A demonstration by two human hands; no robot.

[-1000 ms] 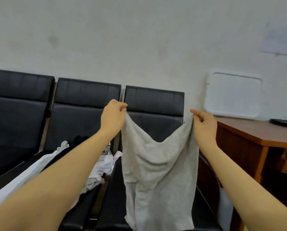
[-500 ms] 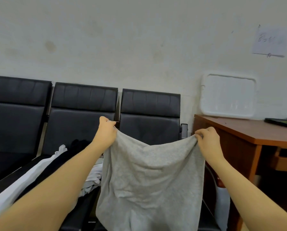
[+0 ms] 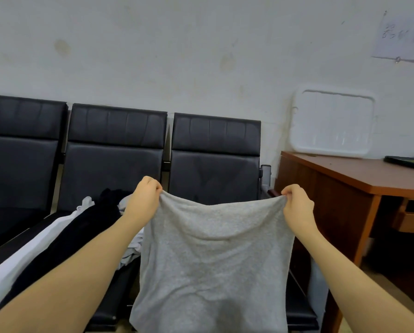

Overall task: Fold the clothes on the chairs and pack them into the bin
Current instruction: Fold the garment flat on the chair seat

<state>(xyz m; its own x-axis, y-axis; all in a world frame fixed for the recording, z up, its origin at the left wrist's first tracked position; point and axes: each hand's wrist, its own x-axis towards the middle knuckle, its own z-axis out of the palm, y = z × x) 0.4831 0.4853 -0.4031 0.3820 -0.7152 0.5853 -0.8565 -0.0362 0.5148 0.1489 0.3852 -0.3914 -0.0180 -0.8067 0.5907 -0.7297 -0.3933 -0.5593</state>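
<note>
The grey garment [image 3: 213, 255] hangs in the air before the right-hand chair [image 3: 215, 159], its top edge stretched sideways between the hands — left hand [image 3: 143, 200] pinching one upper corner, right hand [image 3: 297, 207] the other, fingers curled tight on cloth. It drops straight below both, equally near each. Its hem runs out of view. More clothes [image 3: 64, 236] lie on the middle chair; the bin cannot be made out.

Right seat open, middle seat heaped
Clothes pile [image 3: 64, 236] blocks the middle chair; the desk [image 3: 359, 179] crowds the right chair's [image 3: 215, 159] outer edge.
</note>
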